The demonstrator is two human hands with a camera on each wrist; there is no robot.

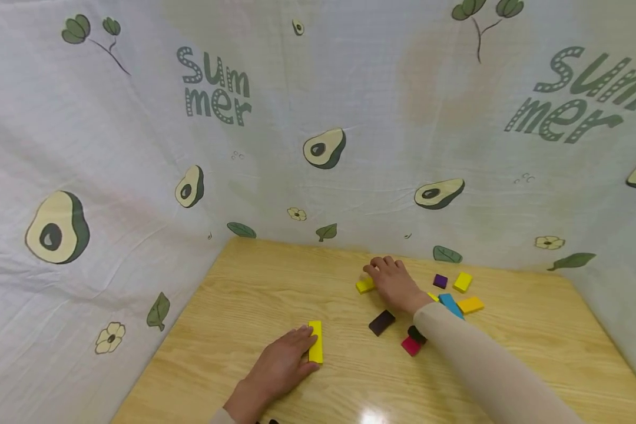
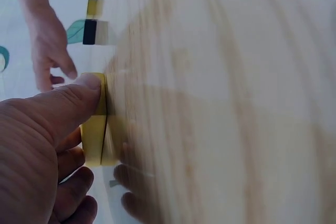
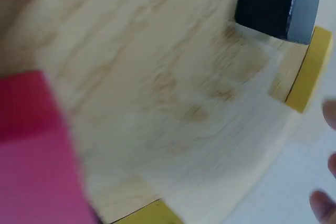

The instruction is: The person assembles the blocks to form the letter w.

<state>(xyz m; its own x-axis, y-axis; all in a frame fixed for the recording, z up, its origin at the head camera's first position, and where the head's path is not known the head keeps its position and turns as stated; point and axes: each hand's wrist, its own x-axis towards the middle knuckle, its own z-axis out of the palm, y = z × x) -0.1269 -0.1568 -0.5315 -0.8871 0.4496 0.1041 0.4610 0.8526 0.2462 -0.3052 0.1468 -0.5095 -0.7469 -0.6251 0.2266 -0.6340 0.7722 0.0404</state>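
My left hand (image 1: pixel 283 362) pinches a long yellow block (image 1: pixel 315 343) on the wooden table. In the left wrist view the thumb (image 2: pixel 89 85) lies over one end of that yellow block (image 2: pixel 93 135), with fingers curled behind it. Farther back, my right hand (image 1: pixel 392 285) hovers beside another yellow block (image 1: pixel 365 285), its fingers loosely bent. The right wrist view shows its fingertips (image 3: pixel 321 203) apart from this yellow block (image 3: pixel 310 72), holding nothing. A dark block (image 1: pixel 381 323) lies just in front of the right hand.
Under and near the right forearm lie a red block (image 1: pixel 411 345) and a black one (image 1: pixel 416 334). Farther right are blue (image 1: pixel 450 306), orange (image 1: pixel 470 305), yellow (image 1: pixel 463 282) and purple (image 1: pixel 440 281) blocks. A patterned cloth (image 1: pixel 275 176) hangs around the table (image 1: pixel 233 312).
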